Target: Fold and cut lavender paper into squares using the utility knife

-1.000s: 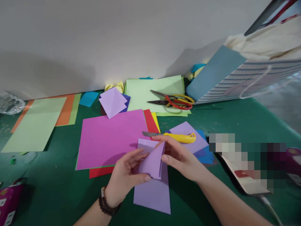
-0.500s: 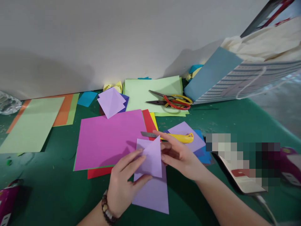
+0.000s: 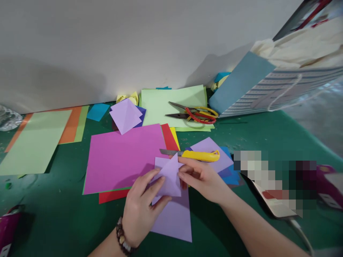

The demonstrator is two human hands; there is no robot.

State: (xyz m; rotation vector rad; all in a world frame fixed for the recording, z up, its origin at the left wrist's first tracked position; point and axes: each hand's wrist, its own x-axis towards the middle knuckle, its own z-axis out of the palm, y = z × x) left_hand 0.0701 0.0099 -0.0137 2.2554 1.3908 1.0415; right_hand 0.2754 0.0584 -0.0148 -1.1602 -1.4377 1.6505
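A piece of folded lilac paper, with one corner raised to a point, is held between my two hands. My left hand grips its left side, fingers on top and thumb at the lower edge. With thumb and index finger my right hand pinches the right edge; its other fingers are partly hidden behind. Under the folded piece lies another lilac sheet. Just beyond my right fingers, a yellow utility knife rests with its blade out over the magenta sheet.
Scissors lie on pale green sheets by the wall. Lilac squares sit in two stacks, at the back and right. A striped paper bag stands back right, a phone with a cable nearer. More sheets lie left.
My right hand has shifted slightly left and its index finger has come down off the knife. The folded paper's right edge and raised tip have moved left with it.
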